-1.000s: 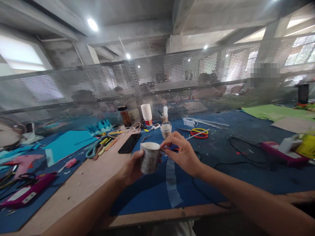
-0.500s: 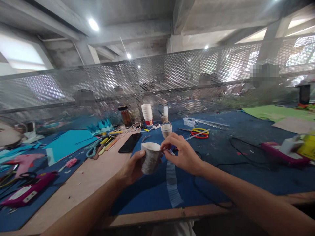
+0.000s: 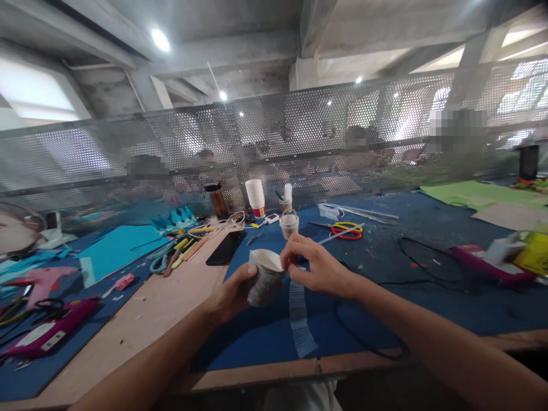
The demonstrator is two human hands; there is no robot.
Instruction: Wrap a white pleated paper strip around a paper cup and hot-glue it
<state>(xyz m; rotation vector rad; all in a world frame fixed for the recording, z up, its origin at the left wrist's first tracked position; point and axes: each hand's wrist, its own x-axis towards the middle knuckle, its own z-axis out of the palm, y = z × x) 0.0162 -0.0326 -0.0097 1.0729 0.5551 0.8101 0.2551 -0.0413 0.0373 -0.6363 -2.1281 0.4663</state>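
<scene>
A paper cup (image 3: 266, 279) with a grey, rough-looking wrap is gripped by my left hand (image 3: 233, 294), thumb on its near left side. It tilts with its mouth toward the upper right, showing a pale inside. At the cup's right rim, the thumb and fingers of my right hand (image 3: 314, 265) are pinched together; anything small between them is hidden. Below that hand a pale translucent strip (image 3: 301, 319) with cross lines lies on the blue mat (image 3: 257, 348). A small cup with a handle (image 3: 289, 226) stands just beyond my hands.
A black phone (image 3: 225, 249) lies left of the cup. Scissors (image 3: 346, 230) sit at right, near clear sticks (image 3: 363, 212). Stacked paper cups (image 3: 256, 198) stand behind. Pliers and cutters (image 3: 182, 251), blue paper (image 3: 122, 251) and a pink glue gun (image 3: 43, 282) are at left. A black cable (image 3: 363, 345) crosses the mat.
The grey-wrapped cup has tipped further, its mouth turning to the right. My right hand stays pinched at its rim, almost unmoved.
</scene>
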